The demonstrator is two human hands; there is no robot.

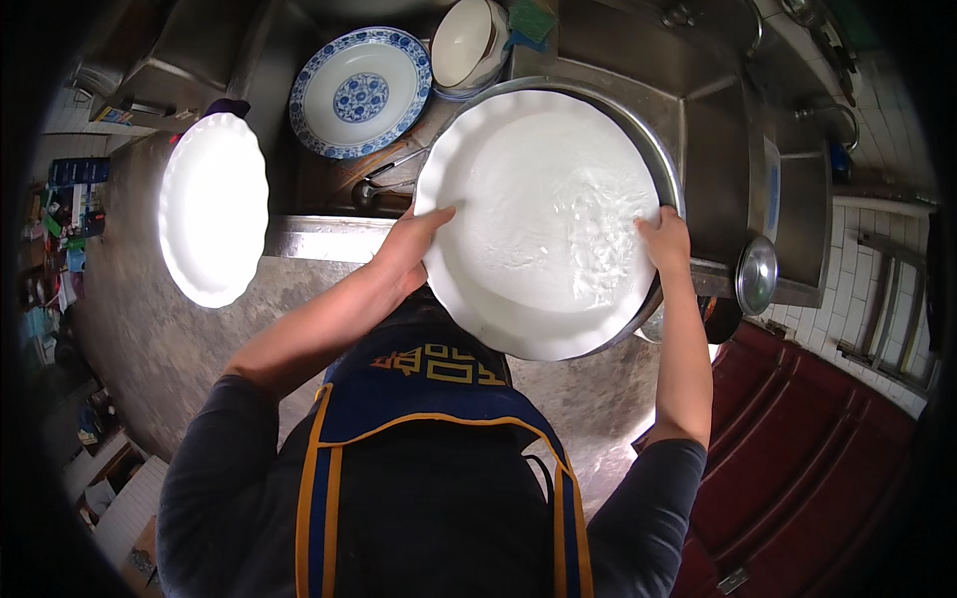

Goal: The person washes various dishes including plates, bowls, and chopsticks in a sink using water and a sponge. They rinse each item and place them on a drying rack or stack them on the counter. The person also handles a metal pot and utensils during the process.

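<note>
A large white dish with a scalloped rim [478, 321] holds rippling water and is tilted slightly, above a round metal basin [673, 179] that shows behind its right and top edges. My left hand [419, 243] grips the dish's left rim, the thumb on its inner side. On the right rim my right hand [665, 235] has hold, its thumb inside as well. The fingers beneath the dish are hidden. A second white scalloped dish [214, 209] stands apart at the left, brightly lit.
A blue-and-white patterned plate [361, 93] and stacked bowls [463, 45] are in the steel sink [321, 228] ahead. A ladle [365, 193] lies near the plate. Further right are a round metal lid [757, 275] and a faucet [830, 112]; dark red panels [792, 448] fill the lower right.
</note>
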